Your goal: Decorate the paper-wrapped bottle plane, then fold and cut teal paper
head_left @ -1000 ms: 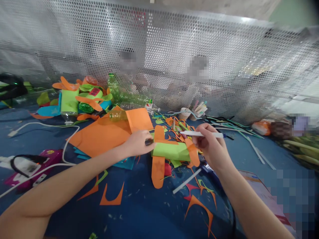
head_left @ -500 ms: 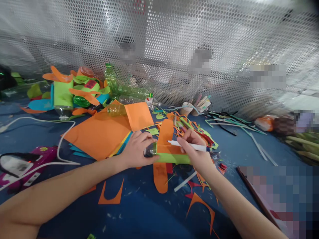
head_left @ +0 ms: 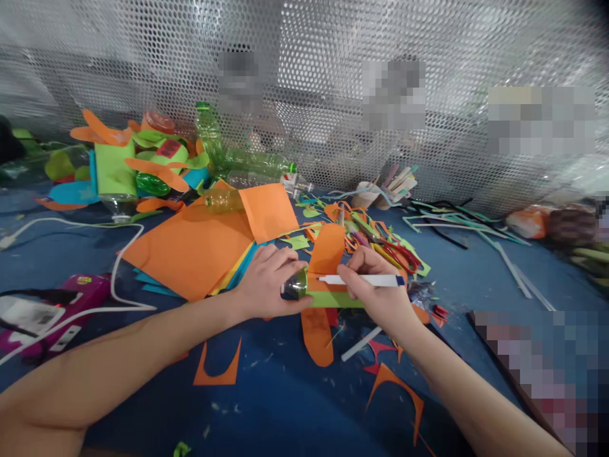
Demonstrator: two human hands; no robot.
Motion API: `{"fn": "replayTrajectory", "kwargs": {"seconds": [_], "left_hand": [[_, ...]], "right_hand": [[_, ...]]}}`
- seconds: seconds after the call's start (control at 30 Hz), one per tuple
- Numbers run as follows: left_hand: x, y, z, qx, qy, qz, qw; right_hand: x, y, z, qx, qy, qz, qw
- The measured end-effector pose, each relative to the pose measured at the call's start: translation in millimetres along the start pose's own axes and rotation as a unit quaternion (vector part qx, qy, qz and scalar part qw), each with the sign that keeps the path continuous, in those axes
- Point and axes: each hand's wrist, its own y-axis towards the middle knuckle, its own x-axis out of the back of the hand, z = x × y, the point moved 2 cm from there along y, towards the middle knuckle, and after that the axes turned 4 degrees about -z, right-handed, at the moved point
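Observation:
My left hand (head_left: 270,282) is closed around one end of a plastic bottle (head_left: 295,285) lying sideways on the blue table. The bottle's body is wrapped in orange and lime-green sheet (head_left: 333,299). An orange strip with rounded ends (head_left: 326,247) sticks out across it on both sides, like wings. My right hand (head_left: 378,285) holds a white marker pen (head_left: 380,280) with a dark blue end. The pen's tip points left and is at the orange wrap, close to my left fingers; whether it touches cannot be made out.
Orange sheets (head_left: 190,244) lie stacked left of my hands. Scraps and red-handled scissors (head_left: 404,254) sit beyond my right hand. Decorated bottles (head_left: 117,168) stand at the back left. A purple device (head_left: 78,304) with a white cable lies left. Perforated metal mesh (head_left: 314,76) rises behind.
The view has shifted slightly, so things sit a little differently in frame. The pen tip stays near the orange wrap, and both hands keep their holds.

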Motion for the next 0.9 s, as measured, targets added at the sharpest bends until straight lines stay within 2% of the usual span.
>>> {"fn": "replayTrajectory", "kwargs": {"seconds": [0.6,0.9], "left_hand": [[-0.1,-0.4,-0.5,-0.018,0.007,-0.026,0.999],[-1.4,-2.5,1.2,-0.016,0.009,-0.018,1.000]], "right_hand": [[-1.1,0.8,-0.2,-0.005,-0.009,0.000,1.000],[-0.8,0.6,-1.3,-0.014,-0.003,0.007,1.000]]}}
